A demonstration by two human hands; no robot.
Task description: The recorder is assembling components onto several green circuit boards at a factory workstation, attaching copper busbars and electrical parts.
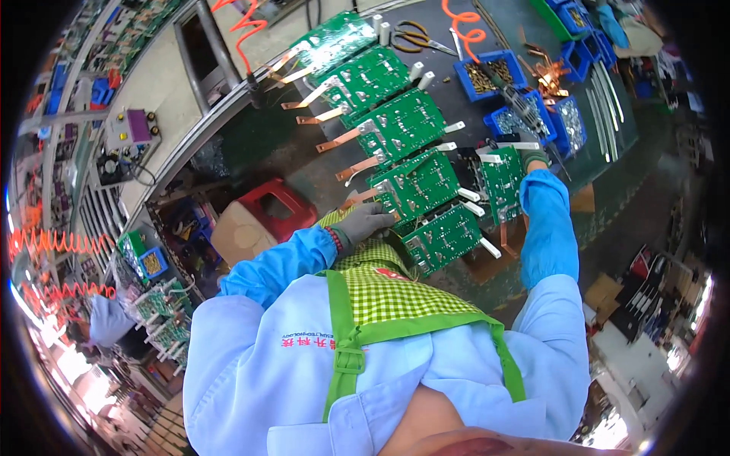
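Observation:
My left hand (364, 226), in a grey glove, lies at the copper-strip end of a green circuit board (423, 185), fingers stretched toward its corner. Another green circuit board (445, 237) is just in front of it, close to my apron. My right hand (537, 157), gloved, is at the far right edge of a separate board (502, 182), closed on it; its fingertips are mostly hidden. That board stands turned from the others, with white pieces at its far end and copper strips (508, 242) pointing toward me.
More circuit boards (401, 128) lie in a slanting row with copper strips and white pieces. Beyond are scissors (414, 38), a blue bin of brass-coloured parts (487, 74), a power screwdriver (525, 110) and a coiled orange hose (464, 26). A red stool (281, 205) stands left.

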